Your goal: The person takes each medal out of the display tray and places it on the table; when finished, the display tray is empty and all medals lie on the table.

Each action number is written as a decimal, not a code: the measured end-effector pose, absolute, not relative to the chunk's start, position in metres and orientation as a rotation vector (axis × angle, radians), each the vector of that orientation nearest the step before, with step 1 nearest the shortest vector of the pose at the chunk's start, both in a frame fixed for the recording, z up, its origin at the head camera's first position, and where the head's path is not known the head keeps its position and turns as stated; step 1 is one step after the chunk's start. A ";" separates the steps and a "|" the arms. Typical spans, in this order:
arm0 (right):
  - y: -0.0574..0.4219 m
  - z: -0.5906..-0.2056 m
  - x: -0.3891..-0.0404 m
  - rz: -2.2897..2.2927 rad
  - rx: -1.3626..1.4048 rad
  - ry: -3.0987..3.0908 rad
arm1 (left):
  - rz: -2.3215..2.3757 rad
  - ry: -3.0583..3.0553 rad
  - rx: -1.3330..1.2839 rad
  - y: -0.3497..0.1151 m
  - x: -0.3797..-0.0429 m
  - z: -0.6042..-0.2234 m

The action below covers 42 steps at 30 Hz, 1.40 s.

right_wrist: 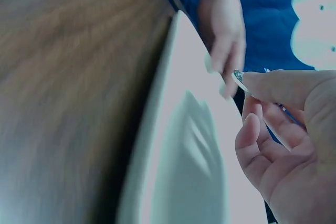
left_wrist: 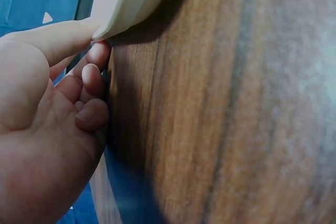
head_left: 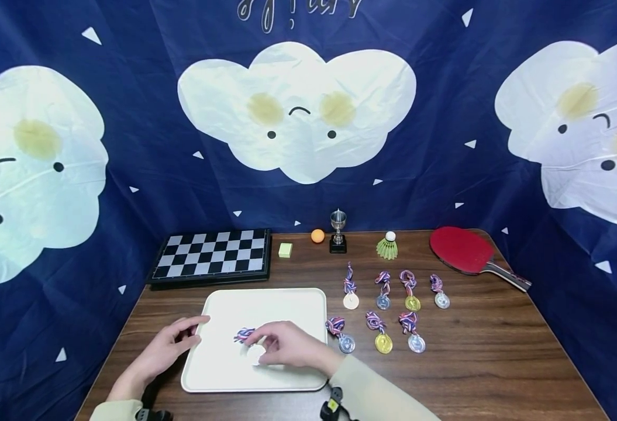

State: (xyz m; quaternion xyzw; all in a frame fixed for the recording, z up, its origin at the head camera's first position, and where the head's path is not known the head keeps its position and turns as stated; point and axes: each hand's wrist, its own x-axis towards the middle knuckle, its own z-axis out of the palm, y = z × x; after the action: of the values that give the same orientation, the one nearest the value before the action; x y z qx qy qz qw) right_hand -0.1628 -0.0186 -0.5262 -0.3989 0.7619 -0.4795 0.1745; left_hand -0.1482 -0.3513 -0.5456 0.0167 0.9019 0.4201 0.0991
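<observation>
A medal with a pale, shiny disc (head_left: 256, 354) and a striped red, white and blue ribbon (head_left: 243, 335) is over the white tray (head_left: 224, 374). My right hand (head_left: 289, 345) pinches the disc between thumb and fingers. In the right wrist view, the medal's edge (right_wrist: 240, 78) shows at the thumb tip, with the other fingers curled beneath. At the tray's left rim, my left hand (head_left: 163, 348) holds the edge. The left wrist view has its thumb (left_wrist: 71, 38) against the rim and the fingertips (left_wrist: 93, 80) curled just below.
Right of the tray lie several medals (head_left: 383, 343) in two rows, with bundled ribbons. Behind stand a checkered board (head_left: 213, 254), a pale green block (head_left: 285, 250), an orange ball (head_left: 317, 235), a small trophy (head_left: 338, 231), a shuttlecock (head_left: 387, 247) and a red paddle (head_left: 461, 248).
</observation>
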 end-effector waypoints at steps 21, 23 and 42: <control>0.173 -0.494 -0.162 -1.711 -0.920 2.308 | 1.256 2.661 0.046 -0.352 -0.149 -0.547; 0.192 -0.504 -0.163 -1.728 -0.901 2.344 | 1.254 2.663 0.048 -0.351 -0.148 -0.546; 0.322 -0.533 -0.120 -1.477 -0.652 2.811 | 1.237 2.662 0.049 -0.349 -0.148 -0.543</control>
State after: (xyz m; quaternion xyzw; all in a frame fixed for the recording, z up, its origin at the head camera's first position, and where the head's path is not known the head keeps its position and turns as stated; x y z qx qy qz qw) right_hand -0.1199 0.3216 -0.5326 -0.2008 0.8661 -0.4550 -0.0500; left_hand -0.1484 -0.3493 -0.5430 0.0166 0.9019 0.4192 0.1029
